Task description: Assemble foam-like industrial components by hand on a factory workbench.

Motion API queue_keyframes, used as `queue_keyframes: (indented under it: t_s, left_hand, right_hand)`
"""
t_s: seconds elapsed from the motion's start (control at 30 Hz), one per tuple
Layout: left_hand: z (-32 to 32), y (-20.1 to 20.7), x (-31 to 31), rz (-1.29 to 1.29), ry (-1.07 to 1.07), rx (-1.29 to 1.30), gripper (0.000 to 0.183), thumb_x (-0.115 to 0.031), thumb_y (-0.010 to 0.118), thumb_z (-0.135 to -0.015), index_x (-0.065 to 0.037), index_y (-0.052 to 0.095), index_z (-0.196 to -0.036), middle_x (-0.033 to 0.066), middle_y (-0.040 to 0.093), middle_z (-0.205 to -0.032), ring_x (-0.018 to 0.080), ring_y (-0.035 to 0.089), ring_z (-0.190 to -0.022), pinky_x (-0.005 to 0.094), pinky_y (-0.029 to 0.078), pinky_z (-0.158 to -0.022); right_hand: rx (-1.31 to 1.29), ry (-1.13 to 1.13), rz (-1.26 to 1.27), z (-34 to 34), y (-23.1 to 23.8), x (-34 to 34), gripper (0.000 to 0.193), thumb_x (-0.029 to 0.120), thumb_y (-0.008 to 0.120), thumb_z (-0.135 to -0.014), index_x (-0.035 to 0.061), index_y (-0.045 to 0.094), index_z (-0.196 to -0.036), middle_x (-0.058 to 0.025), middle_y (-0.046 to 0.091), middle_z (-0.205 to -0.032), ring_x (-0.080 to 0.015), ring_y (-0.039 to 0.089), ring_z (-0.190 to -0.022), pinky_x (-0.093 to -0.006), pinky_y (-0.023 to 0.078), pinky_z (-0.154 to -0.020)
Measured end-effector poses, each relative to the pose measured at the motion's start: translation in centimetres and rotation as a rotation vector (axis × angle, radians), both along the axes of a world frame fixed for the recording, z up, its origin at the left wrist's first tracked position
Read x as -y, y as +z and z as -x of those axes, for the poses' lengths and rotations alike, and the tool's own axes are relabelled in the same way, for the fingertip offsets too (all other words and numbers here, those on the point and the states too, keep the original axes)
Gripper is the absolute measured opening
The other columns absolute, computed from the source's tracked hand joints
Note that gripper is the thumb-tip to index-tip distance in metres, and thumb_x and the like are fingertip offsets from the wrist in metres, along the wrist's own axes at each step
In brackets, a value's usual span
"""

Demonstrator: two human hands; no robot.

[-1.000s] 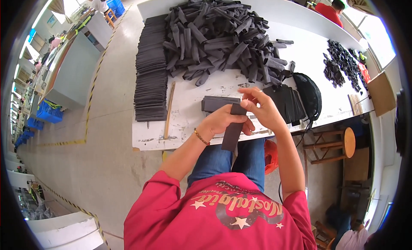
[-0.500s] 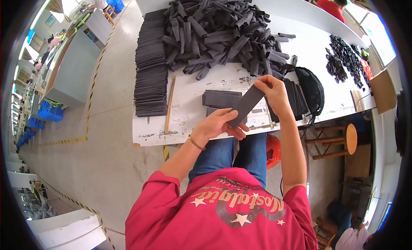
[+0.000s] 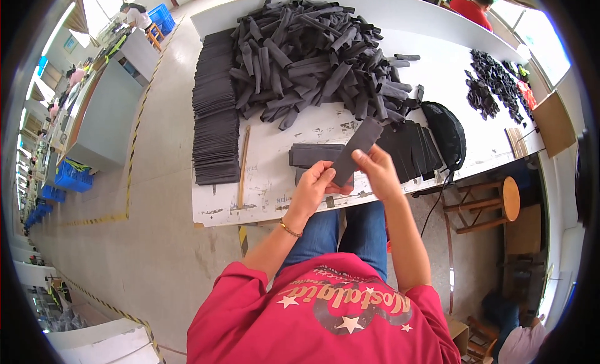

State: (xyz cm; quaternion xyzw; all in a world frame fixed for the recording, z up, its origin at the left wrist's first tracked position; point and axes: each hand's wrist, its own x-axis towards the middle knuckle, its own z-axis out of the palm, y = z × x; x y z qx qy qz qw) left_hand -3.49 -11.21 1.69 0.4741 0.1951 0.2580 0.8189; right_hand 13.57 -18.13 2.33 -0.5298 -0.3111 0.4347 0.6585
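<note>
Both hands hold a dark grey fabric strip [image 3: 360, 144] above the table's near edge, tilted with its far end up to the right. My left hand [image 3: 317, 184] pinches its near end between thumb and fingers. My right hand [image 3: 379, 171] grips its right side, thumb on top. Just left of the strip lies a small stack of flat dark strips [image 3: 312, 154], partly hidden by my left hand. Fanned flat black pieces [image 3: 409, 150] lie to the right. Farther back rises a large heap of curled dark fabric pieces [image 3: 306, 64].
A long neat stack of dark pieces [image 3: 215, 107] lines the table's left side, beside a wooden stick [image 3: 244, 167]. At right are a black bag [image 3: 445, 136] with a hanging cord, small black pieces [image 3: 494, 82] and a wooden stool [image 3: 509, 198]. People sit farther off.
My right hand has slid from the strip's far end down along its right side. My left hand still holds the near end. The whole view has shifted slightly.
</note>
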Motion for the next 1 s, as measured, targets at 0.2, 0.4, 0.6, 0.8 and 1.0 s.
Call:
queue_keyframes:
  t_s: [0.2, 0.4, 0.6, 0.8, 1.0]
  left_hand:
    - [1.6, -1.5, -2.3, -0.062, -0.254, -0.273, 0.051, -0.041, 0.041, -0.103, 0.004, 0.053, -0.123, 0.0189, 0.065, -0.111, 0.0273, 0.068, -0.095, 0.0381, 0.055, -0.087]
    - [-1.8, -0.5, -2.8, 0.316, -0.197, 0.385, 0.063, -0.052, 0.042, -0.099, 0.001, 0.051, -0.131, 0.0202, 0.059, -0.125, 0.0286, 0.057, -0.118, 0.0414, 0.048, -0.097]
    - [-2.0, -0.2, -3.8, 0.325, 0.223, 0.255, 0.014, -0.012, 0.071, -0.088, -0.003, 0.063, -0.093, 0.0116, 0.069, -0.091, 0.0279, 0.069, -0.085, 0.0405, 0.059, -0.077]
    - [-2.7, 0.3, -3.3, 0.296, 0.416, 0.21, 0.019, -0.015, 0.069, -0.089, -0.001, 0.062, -0.099, 0.0152, 0.068, -0.093, 0.0283, 0.069, -0.084, 0.0417, 0.058, -0.078]
    - [-2.6, 0.7, -2.5, 0.338, 0.34, 0.212, 0.026, -0.02, 0.066, -0.093, 0.001, 0.063, -0.108, 0.0136, 0.069, -0.091, 0.0257, 0.068, -0.08, 0.0387, 0.057, -0.074]
  right_hand:
    - [-0.047, 0.016, 0.035, 1.3, -0.5, 0.7, 0.027, 0.018, 0.065, -0.092, -0.0018, 0.063, -0.11, -0.0048, 0.067, -0.093, -0.0106, 0.06, -0.084, -0.0267, 0.048, -0.079]
    - [-0.378, 0.461, 0.006, 2.8, 0.6, 1.3, 0.035, 0.023, 0.064, -0.093, -0.002, 0.058, -0.117, -0.0059, 0.065, -0.095, -0.0129, 0.061, -0.086, -0.0269, 0.048, -0.079]
    - [-0.087, 0.175, 0.089, 2.2, -0.6, 2.1, 0.045, 0.038, 0.042, -0.103, 0.0001, 0.058, -0.121, -0.0086, 0.065, -0.106, -0.0142, 0.061, -0.094, -0.0294, 0.048, -0.085]
    - [0.219, 0.08, 0.064, 3.6, -0.4, 2.1, 0.032, 0.024, 0.055, -0.1, -0.0023, 0.063, -0.116, -0.0026, 0.066, -0.097, -0.0084, 0.058, -0.09, -0.0241, 0.046, -0.083]
    - [0.222, -0.122, 0.091, 5.5, -1.7, 2.0, 0.021, 0.015, 0.06, -0.096, -0.0035, 0.068, -0.1, 0.0028, 0.061, -0.079, -0.004, 0.05, -0.075, -0.0205, 0.042, -0.067]
